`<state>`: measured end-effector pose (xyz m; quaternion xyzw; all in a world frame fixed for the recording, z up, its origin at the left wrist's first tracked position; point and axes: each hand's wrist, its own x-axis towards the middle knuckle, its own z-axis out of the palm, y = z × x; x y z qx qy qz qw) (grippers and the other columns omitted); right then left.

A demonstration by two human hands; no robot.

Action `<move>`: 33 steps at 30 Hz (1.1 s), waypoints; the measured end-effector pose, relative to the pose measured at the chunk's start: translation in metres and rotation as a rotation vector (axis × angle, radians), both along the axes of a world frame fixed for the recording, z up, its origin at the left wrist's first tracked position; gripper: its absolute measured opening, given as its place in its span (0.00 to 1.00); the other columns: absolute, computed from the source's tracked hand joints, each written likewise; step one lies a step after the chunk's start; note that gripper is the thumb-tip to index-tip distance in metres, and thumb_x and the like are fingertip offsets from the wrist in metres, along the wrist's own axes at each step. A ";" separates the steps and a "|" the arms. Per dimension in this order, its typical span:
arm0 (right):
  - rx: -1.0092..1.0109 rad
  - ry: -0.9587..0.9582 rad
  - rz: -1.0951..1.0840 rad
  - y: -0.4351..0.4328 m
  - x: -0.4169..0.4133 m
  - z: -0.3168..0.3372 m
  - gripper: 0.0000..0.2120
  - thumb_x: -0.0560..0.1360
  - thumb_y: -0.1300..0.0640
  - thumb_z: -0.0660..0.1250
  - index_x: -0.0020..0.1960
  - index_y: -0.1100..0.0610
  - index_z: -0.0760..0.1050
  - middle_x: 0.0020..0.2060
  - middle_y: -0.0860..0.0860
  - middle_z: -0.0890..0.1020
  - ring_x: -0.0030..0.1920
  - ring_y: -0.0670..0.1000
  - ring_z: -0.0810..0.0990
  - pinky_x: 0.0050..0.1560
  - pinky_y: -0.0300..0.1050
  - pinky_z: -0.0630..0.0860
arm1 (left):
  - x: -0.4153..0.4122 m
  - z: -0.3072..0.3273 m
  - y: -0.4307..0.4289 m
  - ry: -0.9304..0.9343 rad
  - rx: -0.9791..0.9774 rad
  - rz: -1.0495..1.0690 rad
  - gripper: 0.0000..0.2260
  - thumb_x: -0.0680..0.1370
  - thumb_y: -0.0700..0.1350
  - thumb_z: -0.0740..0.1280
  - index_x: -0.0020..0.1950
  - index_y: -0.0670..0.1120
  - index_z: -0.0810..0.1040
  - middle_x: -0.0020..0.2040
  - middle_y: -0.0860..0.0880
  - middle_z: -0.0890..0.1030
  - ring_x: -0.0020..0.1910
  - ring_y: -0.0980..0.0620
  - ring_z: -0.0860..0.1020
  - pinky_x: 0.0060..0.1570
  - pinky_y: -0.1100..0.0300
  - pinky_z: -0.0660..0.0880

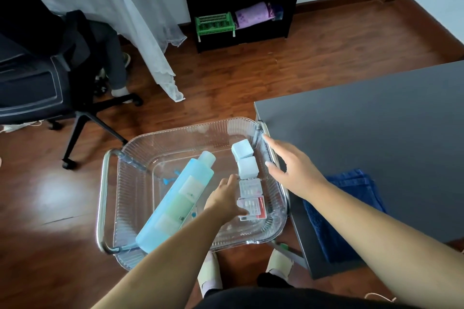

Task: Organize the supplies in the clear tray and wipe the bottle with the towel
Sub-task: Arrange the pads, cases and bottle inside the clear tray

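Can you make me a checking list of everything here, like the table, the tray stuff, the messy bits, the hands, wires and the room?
Surface: dark table, bare except a blue towel at its near edge.
Job's things: clear tray beside the table holds a blue bottle lying down and four small boxes in a row.
Clutter: small blue bits under the bottle.
Grips: left hand open, reaching among the boxes; right hand open above the tray's right rim.
Cables: thin cord on the floor, bottom right.
Surroundings: wood floor, office chair, black shelf.
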<state>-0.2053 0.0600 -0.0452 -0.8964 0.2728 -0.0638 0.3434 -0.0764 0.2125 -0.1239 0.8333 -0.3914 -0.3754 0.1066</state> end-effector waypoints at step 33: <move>0.023 -0.017 0.000 0.001 -0.001 0.004 0.28 0.77 0.54 0.62 0.74 0.42 0.58 0.68 0.47 0.71 0.70 0.44 0.65 0.66 0.36 0.60 | -0.014 -0.001 -0.005 -0.029 -0.088 0.105 0.29 0.68 0.47 0.77 0.62 0.48 0.64 0.55 0.49 0.72 0.45 0.51 0.76 0.46 0.59 0.74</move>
